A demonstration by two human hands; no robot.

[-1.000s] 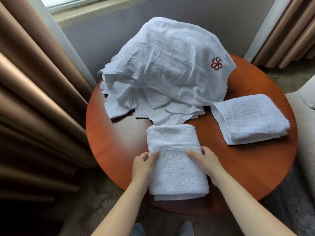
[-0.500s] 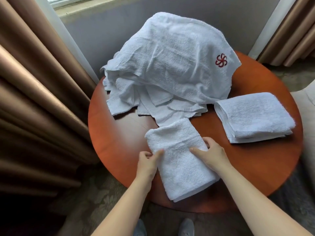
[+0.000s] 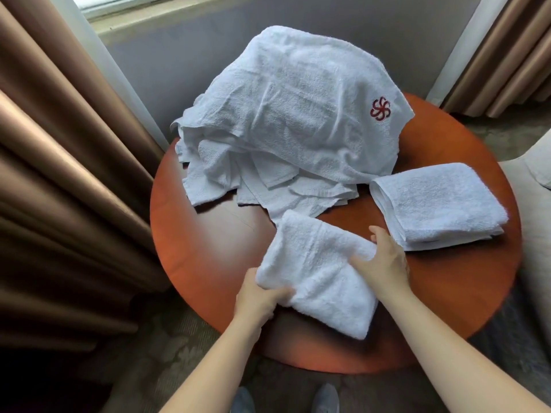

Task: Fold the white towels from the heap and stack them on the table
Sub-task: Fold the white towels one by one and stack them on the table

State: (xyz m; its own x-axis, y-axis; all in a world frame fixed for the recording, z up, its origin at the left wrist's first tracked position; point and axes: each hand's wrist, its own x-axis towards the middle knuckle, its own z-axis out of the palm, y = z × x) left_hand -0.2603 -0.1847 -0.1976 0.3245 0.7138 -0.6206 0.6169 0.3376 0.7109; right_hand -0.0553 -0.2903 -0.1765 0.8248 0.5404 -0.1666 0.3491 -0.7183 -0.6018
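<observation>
A folded white towel (image 3: 319, 269) lies turned at an angle near the front of the round red-brown table (image 3: 208, 251). My left hand (image 3: 256, 299) grips its near left edge, thumb on top and fingers under the fold. My right hand (image 3: 381, 260) holds its right edge with fingers curled over the cloth. A heap of loose white towels (image 3: 292, 114) fills the back of the table; its top towel bears a red flower emblem (image 3: 380, 108). A stack of folded towels (image 3: 438, 204) sits at the right, close to my right hand.
Brown curtains (image 3: 59, 180) hang close on the left and at the back right. A grey wall under a window sill stands behind the table. A pale upholstered seat (image 3: 533, 210) borders the table's right edge. Carpet and my shoes show below.
The folded towel has been turned clockwise and shifted right toward the stack. Both hands went from resting on its sides to gripping its edges.
</observation>
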